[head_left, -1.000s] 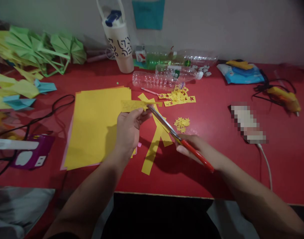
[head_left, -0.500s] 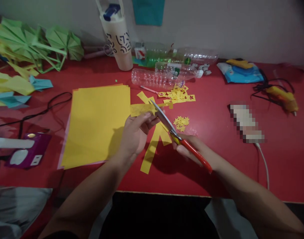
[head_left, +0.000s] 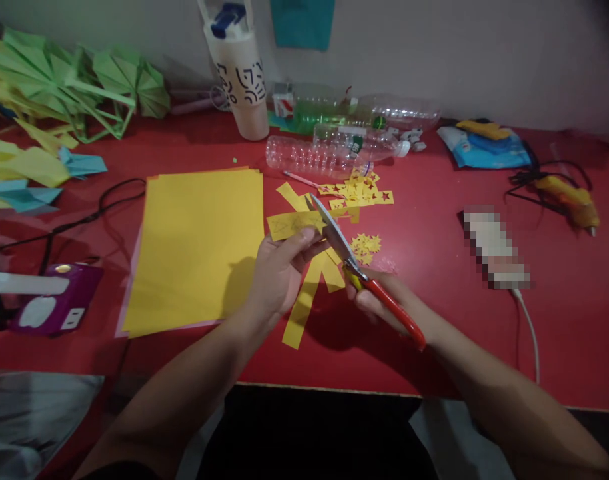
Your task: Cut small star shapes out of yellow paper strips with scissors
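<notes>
My left hand [head_left: 284, 267] pinches a yellow paper strip [head_left: 287, 225] with pencil-drawn star outlines, thumb on top. In my right hand [head_left: 379, 297] are red-handled scissors [head_left: 392, 307], their blades slightly apart around the strip's right end. Past the blades juts a narrow bit of yellow paper [head_left: 349, 213]. Below the hands, more yellow strips [head_left: 300, 317] lie on the red table [head_left: 414, 240]. A small heap of cut-out yellow stars [head_left: 365, 248] rests right of the blades. Behind it are yellow offcuts [head_left: 362, 190] with star-shaped holes.
A stack of yellow paper [head_left: 199, 247] lies left of my hands. At the back stand a white tumbler [head_left: 242, 80] and lying plastic bottles [head_left: 314, 157]. To the right are a blurred-out phone [head_left: 494, 247] on a cable and a yellow glue gun [head_left: 569, 200]. Green folded paper [head_left: 44, 80] fills the back left.
My left hand and the strip have shifted a little to the right, and more of the drawn outlines shows. The scissors' blades have turned slightly more upright.
</notes>
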The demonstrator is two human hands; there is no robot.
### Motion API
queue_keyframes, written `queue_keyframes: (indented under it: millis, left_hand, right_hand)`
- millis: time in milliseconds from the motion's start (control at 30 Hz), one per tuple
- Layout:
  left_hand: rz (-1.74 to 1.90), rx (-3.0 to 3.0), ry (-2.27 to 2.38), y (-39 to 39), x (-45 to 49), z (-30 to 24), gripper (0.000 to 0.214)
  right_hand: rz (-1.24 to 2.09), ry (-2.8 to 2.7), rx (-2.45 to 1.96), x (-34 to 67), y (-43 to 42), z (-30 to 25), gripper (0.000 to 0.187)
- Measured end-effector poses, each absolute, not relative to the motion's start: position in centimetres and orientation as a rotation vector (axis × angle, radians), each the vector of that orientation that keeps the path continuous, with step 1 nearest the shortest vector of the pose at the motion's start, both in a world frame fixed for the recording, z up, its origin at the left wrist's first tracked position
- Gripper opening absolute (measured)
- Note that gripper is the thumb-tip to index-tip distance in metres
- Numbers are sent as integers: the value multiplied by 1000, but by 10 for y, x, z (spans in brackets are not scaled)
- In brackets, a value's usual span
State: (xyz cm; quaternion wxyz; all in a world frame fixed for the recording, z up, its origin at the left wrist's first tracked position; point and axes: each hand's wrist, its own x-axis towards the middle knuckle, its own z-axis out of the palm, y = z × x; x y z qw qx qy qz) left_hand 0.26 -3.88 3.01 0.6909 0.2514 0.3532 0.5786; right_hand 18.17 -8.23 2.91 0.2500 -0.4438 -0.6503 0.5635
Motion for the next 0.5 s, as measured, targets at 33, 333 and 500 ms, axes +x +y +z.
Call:
queue_keyframes:
  millis: [33, 333, 500]
  left_hand:
    - [1299, 567, 792, -39, 3, 30, 14]
    - [1373, 624, 840, -38, 3, 25, 19]
    - [1412, 690, 888, -42, 5, 26, 21]
  right_hand:
    - [1533, -1768, -1207, 182, -83, 28, 50]
    - [1547, -1752, -1238, 178, -84, 27, 50]
    - [1544, -1765, -1230, 176, -84, 27, 49]
